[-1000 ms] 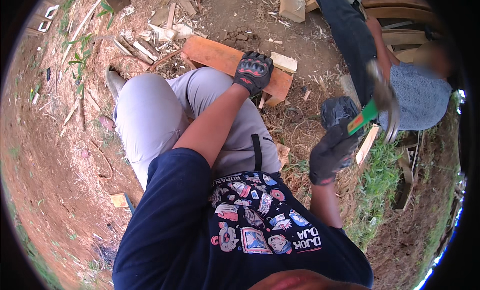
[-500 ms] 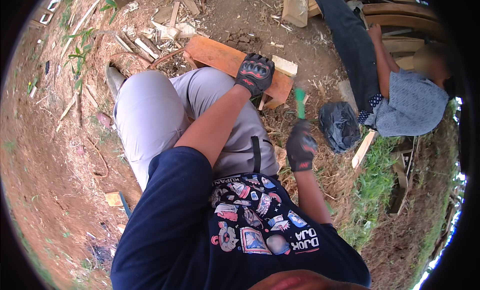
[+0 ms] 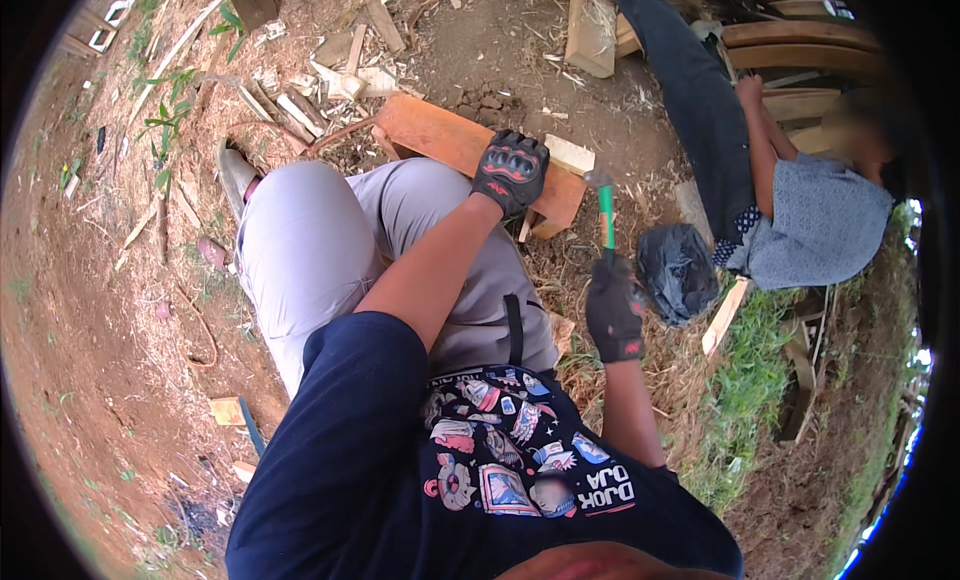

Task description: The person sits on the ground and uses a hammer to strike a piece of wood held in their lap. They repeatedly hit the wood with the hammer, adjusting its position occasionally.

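Observation:
My left hand, in a black glove with red marks, lies over an orange-brown wooden plank. Its fingers are curled, and a pale wood piece sticks out beside them along the plank's far side; the glove hides what lies under the palm. My right hand, gloved alike and slightly blurred, is closed round the green handle of a hammer. The hammer's head is up near the plank's right end, a little apart from the pale piece as far as I can see.
Right of my right hand lies a black plastic bag. Another person sits at the right, beside curved timbers. Wood offcuts and shavings litter the dirt ahead; a thick wooden block stands at the far side.
The hammer's head, blurred before, now shows clearly near the pale wood piece. My right hand sits slightly lower and to the right in view. My left hand stays on the plank.

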The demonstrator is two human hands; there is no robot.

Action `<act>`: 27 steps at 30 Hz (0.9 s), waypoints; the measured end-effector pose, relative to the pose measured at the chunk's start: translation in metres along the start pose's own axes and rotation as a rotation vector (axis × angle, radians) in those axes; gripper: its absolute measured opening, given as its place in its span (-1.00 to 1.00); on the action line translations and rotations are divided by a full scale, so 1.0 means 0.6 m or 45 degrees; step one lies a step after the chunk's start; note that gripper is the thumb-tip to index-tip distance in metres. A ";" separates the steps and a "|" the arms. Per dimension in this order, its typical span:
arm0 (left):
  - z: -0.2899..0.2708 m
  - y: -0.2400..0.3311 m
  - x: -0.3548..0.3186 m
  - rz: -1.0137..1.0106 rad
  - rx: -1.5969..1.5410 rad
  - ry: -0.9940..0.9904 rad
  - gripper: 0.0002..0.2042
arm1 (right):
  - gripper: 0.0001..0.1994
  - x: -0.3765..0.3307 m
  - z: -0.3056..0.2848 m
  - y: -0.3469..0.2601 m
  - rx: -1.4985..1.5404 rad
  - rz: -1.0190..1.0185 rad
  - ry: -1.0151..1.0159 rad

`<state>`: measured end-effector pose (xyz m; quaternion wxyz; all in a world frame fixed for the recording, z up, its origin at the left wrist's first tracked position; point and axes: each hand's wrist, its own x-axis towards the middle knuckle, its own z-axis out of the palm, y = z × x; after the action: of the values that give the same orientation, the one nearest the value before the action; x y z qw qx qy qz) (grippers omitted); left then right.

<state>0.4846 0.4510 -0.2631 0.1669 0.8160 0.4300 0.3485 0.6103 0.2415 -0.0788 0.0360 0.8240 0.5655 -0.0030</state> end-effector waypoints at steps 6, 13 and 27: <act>-0.023 0.019 0.001 -0.011 -0.013 -0.134 -0.80 | -0.74 -0.008 -0.049 0.007 0.237 -0.198 0.485; -0.037 0.017 0.003 -0.015 0.022 -0.153 -0.81 | -0.76 0.023 -0.069 -0.009 -0.021 -0.130 0.087; -0.030 0.008 0.005 -0.016 -0.031 -0.137 -0.79 | -0.76 0.038 -0.128 -0.044 0.075 -0.175 0.180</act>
<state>0.4757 0.4506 -0.2465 0.2018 0.8287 0.4212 0.3083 0.5911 0.2771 -0.0046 -0.0284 0.7821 0.6215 0.0360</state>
